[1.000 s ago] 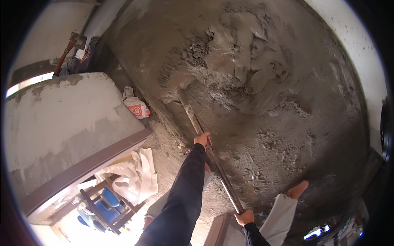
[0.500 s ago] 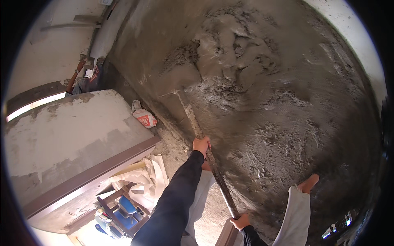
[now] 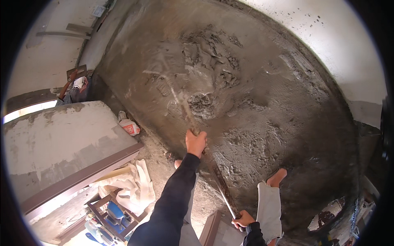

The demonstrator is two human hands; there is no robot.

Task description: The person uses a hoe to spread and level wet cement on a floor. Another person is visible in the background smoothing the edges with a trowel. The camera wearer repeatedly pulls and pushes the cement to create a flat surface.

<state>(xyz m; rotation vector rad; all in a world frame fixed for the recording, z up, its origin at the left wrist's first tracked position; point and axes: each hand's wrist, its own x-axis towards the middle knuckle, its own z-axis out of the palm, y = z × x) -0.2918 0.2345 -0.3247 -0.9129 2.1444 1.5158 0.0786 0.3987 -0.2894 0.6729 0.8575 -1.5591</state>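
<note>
My left hand (image 3: pixel 195 143) is closed round the middle of a long-handled hoe (image 3: pixel 217 176), its handle smeared with mortar. Lower down, my right hand (image 3: pixel 243 219) grips the near end of the same handle. The hoe's far end is blurred and lies at a mound of wet grey mortar (image 3: pixel 213 61), so the blade's shape is hard to make out. Around the mound spreads a wide layer of wet mortar (image 3: pixel 254 151), rough and ridged in places. My bare right foot (image 3: pixel 277 177) stands on this layer, below a rolled pale trouser leg.
A plastered ledge (image 3: pixel 61 139) with a brown edge runs along the left. Beside it lies a white and red bag (image 3: pixel 129 124). Beyond, another person (image 3: pixel 78 88) holds a flat board at the wall. A wooden chair (image 3: pixel 113 215) and crumpled sheeting (image 3: pixel 137 184) are at lower left.
The hoe's far end has moved farther away and to the left, with both hands still on the handle. My view has shifted, so the ledge and bag appear farther left.
</note>
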